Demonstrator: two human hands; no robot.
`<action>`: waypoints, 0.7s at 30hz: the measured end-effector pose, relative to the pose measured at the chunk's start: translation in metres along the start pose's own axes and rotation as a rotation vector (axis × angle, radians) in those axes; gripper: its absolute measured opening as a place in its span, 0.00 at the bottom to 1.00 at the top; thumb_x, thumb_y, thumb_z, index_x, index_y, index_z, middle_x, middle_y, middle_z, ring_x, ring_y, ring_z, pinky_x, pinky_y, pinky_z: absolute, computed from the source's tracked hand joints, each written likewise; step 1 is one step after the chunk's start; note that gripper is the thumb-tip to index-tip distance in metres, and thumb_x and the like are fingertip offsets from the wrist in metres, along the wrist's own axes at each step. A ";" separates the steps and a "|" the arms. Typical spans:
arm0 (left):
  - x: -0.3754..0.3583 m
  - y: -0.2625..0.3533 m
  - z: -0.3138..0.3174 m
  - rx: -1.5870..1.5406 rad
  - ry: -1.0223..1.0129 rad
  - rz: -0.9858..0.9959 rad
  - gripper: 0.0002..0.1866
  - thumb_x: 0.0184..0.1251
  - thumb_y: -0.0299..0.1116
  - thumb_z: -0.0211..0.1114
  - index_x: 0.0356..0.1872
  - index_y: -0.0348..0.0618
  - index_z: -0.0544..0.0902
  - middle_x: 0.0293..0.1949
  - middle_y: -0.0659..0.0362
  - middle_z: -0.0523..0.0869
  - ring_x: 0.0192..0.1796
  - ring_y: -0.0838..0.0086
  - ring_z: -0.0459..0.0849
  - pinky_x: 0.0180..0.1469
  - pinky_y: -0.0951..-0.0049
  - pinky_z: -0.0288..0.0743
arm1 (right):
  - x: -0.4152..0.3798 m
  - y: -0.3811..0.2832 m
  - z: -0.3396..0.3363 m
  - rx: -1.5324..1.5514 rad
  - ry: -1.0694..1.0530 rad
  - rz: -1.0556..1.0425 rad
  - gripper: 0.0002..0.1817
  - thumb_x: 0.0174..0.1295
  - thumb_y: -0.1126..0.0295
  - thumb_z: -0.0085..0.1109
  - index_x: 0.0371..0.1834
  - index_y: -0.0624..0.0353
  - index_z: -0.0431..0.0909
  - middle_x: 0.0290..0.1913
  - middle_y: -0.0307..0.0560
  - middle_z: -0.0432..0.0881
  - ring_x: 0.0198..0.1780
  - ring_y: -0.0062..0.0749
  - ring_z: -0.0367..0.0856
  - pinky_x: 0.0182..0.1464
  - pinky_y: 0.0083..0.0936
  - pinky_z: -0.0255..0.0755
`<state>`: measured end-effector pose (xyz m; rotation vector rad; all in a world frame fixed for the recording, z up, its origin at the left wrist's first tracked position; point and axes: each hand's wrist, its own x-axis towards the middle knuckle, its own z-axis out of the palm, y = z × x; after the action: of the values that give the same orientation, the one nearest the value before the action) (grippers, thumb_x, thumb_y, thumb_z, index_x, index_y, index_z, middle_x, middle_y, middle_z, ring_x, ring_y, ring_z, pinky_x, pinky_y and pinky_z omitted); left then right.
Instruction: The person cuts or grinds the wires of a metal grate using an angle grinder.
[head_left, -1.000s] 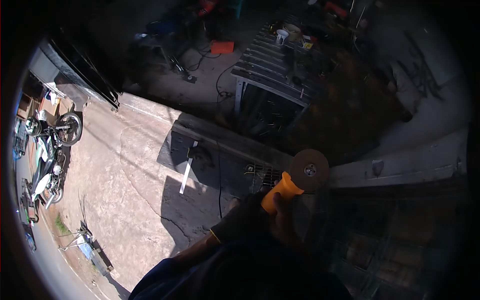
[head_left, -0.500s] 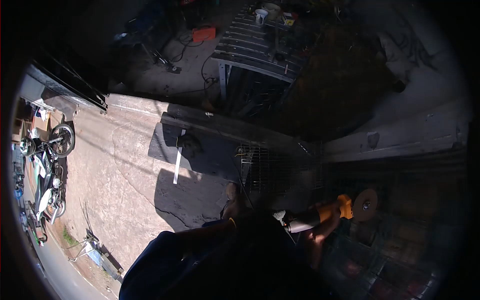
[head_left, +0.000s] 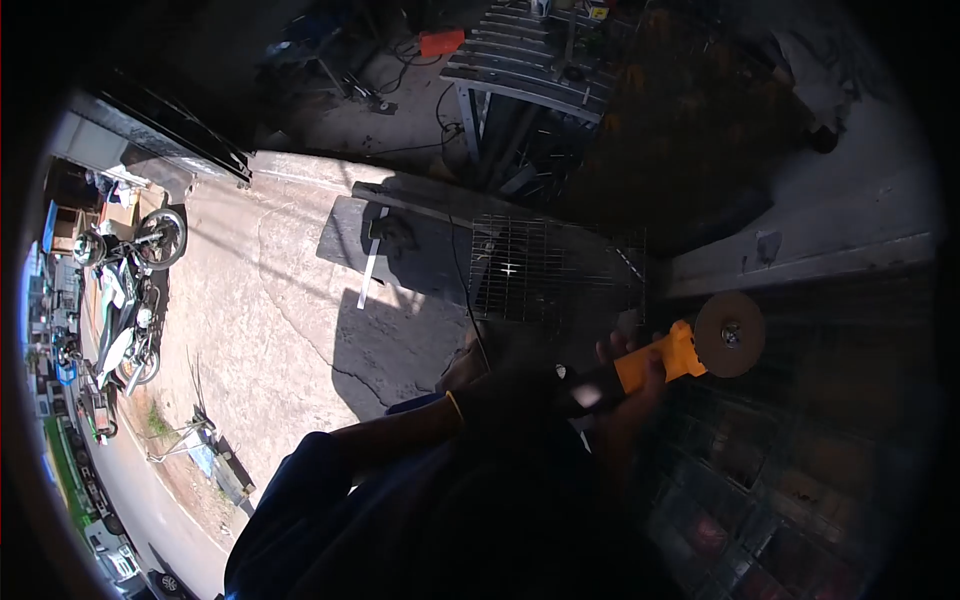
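My right hand (head_left: 645, 385) is wrapped around the yellow-and-black body of an angle grinder (head_left: 645, 368). A large, thin brown disc (head_left: 715, 335) is fitted to the grinder's head, facing up towards me and pointing right. My left forearm, with a yellow band at the wrist, reaches in front of my body. Beyond the band, my left hand (head_left: 500, 395) lies in deep shadow near the grinder's rear end, and its fingers cannot be made out. A dark cord (head_left: 460, 265) runs over the ground ahead.
A metal grate (head_left: 510, 265) lies ahead, beside a dark sheet (head_left: 345, 230) with a pale strip (head_left: 373, 258) across it. Farther off stands a slatted metal table (head_left: 520, 75) near a red box (head_left: 441, 42). A motorcycle (head_left: 125, 310) is parked at left by the road.
The grinder has risen in view, with its disc now turned more fully towards me. My right hand has moved up with it. The surroundings have shifted as my head turned.
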<state>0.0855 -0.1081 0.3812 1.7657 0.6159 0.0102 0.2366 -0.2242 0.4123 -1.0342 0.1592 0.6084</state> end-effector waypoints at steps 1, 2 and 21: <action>-0.006 0.000 0.008 -0.002 0.002 -0.039 0.36 0.70 0.43 0.77 0.71 0.32 0.75 0.56 0.39 0.87 0.55 0.50 0.92 0.57 0.55 0.87 | 0.001 -0.001 -0.002 0.000 -0.002 0.039 0.28 0.73 0.60 0.68 0.69 0.58 0.69 0.52 0.48 0.79 0.57 0.41 0.86 0.62 0.50 0.84; -0.014 0.000 0.018 -0.002 -0.010 -0.074 0.36 0.70 0.43 0.77 0.71 0.32 0.75 0.56 0.39 0.87 0.55 0.50 0.92 0.57 0.54 0.87 | 0.003 -0.002 -0.007 -0.032 -0.031 0.087 0.27 0.75 0.57 0.65 0.70 0.58 0.69 0.52 0.47 0.80 0.55 0.39 0.85 0.60 0.46 0.83; 0.021 0.015 -0.001 0.332 -0.626 0.048 0.28 0.78 0.43 0.68 0.67 0.29 0.79 0.57 0.35 0.87 0.51 0.50 0.94 0.53 0.53 0.90 | 0.012 0.003 -0.005 -0.258 0.111 -0.077 0.17 0.68 0.68 0.69 0.55 0.61 0.75 0.39 0.47 0.83 0.36 0.36 0.87 0.40 0.36 0.85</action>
<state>0.1090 -0.1006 0.3885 1.9619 0.1180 -0.6196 0.2456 -0.2224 0.4028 -1.3187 0.1396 0.5100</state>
